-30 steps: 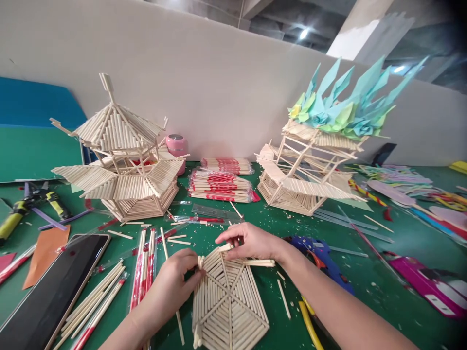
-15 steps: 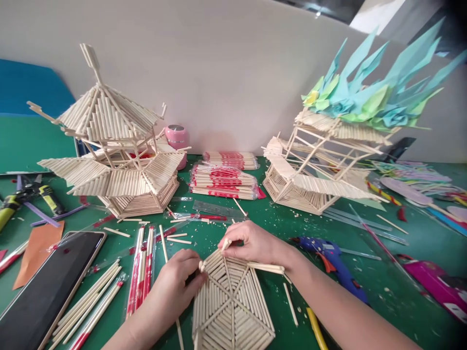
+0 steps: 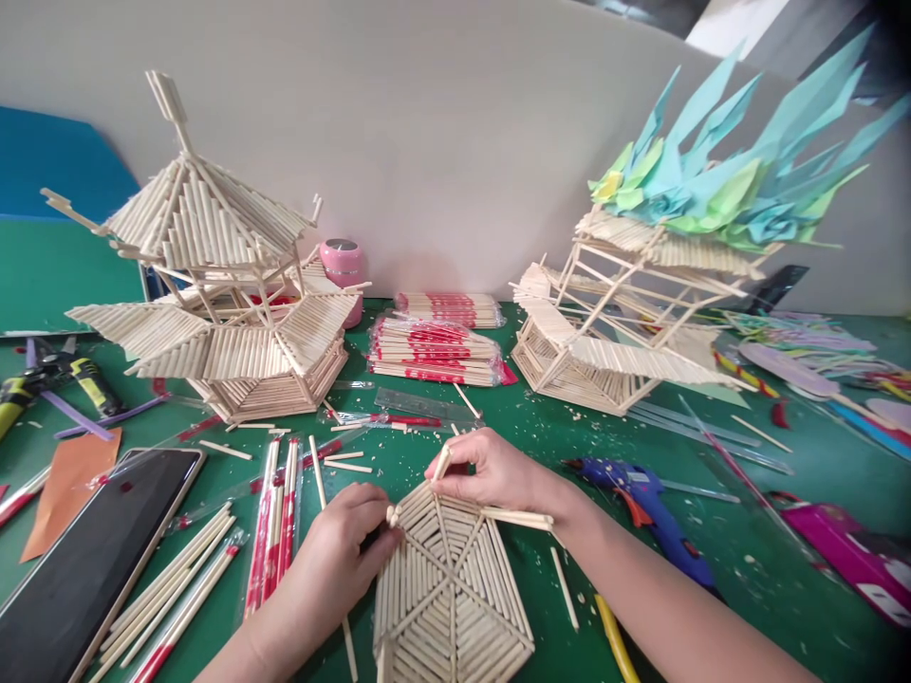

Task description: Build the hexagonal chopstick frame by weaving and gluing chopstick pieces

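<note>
A hexagonal base of wooden sticks (image 3: 455,593) lies on the green table in front of me, its sticks laid in triangular sections. At its far corner my right hand (image 3: 488,470) pinches a short wooden stick (image 3: 442,463) that stands up, tilted. My left hand (image 3: 356,541) closes thumb and fingers round a stick post (image 3: 394,515) at the left corner, of which only the top end shows. Another pair of sticks (image 3: 518,518) juts out from the right corner, beneath my right wrist.
A stick pavilion (image 3: 242,351) stands back left, another with paper leaves (image 3: 633,360) back right. Wrapped chopstick bundles (image 3: 436,351) lie between them. A blue glue gun (image 3: 644,498) is right, a phone (image 3: 92,560) and loose sticks (image 3: 167,579) left. Pliers (image 3: 53,379) lie far left.
The short stick in my right hand has tipped more upright at the far corner. My left hand keeps its place; the view has shifted slightly.
</note>
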A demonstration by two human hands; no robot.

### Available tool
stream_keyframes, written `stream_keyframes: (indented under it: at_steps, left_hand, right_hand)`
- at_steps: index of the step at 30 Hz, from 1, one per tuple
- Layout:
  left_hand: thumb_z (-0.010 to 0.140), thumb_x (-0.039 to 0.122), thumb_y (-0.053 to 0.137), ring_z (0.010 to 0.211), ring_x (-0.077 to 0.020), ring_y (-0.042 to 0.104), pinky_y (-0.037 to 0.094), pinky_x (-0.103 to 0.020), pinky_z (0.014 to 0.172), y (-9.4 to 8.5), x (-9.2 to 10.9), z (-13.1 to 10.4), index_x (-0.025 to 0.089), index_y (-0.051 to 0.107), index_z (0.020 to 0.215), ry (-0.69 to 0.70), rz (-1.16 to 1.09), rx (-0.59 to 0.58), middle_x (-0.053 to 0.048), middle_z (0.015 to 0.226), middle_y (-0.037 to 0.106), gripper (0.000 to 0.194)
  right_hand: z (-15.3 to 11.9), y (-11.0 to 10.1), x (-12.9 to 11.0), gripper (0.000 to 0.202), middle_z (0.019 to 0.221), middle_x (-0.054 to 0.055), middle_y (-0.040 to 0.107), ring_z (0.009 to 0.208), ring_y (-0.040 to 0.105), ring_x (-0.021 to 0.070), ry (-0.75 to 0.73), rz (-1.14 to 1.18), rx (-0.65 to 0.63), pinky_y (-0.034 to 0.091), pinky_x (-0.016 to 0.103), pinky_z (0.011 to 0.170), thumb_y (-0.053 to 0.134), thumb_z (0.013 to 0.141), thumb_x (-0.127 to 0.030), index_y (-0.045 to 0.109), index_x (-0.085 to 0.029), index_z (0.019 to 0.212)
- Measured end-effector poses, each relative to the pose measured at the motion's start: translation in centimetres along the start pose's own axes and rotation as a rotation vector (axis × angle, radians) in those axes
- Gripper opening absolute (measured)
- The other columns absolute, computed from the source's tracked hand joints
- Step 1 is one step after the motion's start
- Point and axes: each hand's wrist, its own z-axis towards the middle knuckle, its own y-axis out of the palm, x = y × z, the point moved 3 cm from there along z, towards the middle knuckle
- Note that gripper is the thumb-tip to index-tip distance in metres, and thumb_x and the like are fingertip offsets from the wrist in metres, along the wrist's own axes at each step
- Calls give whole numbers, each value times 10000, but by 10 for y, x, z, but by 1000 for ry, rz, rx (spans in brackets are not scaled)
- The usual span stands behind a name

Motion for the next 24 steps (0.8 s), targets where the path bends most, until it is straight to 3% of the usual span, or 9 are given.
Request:
stream_keyframes:
  at_steps: [15, 18, 21, 24]
  left_hand:
    - [785, 128, 465, 743, -187, 595, 499, -301, 654, 0, 0, 0, 158, 607, 684, 17, 25, 27, -69, 761, 613, 177]
    - [739, 176, 558, 824, -207, 608, 509, -328, 717, -4, -1, -3, 164, 636, 833, -48, 21, 22, -82, 871, 635, 123]
    - [632, 295, 688, 959, -268, 581, 498, -405, 787, -15, 4, -4, 170, 579, 1063, -116, 43, 73, -122, 1043, 618, 462]
    - [643, 397, 671, 958, -274, 580, 498, -430, 777, -32, 23, 3, 172, 561, 1101, -93, 42, 66, -120, 1024, 634, 522]
  right_hand:
    - [1, 3, 4, 113, 748, 34, 670, 680, 606, 136, 39, 71, 7, 449, 230, 635, 594, 762, -205, 688, -143, 749]
    - [0, 3, 3, 112, 743, 36, 660, 683, 601, 134, 50, 104, 10, 446, 231, 643, 601, 753, -206, 690, -139, 746]
    - [-1, 0, 1, 95, 720, 19, 634, 679, 585, 126, 70, 149, 10, 441, 226, 627, 623, 730, -211, 691, -144, 735]
    - [-5, -6, 2, 180, 655, -19, 577, 596, 538, 102, 108, 201, 16, 424, 213, 550, 658, 694, -238, 683, -154, 852]
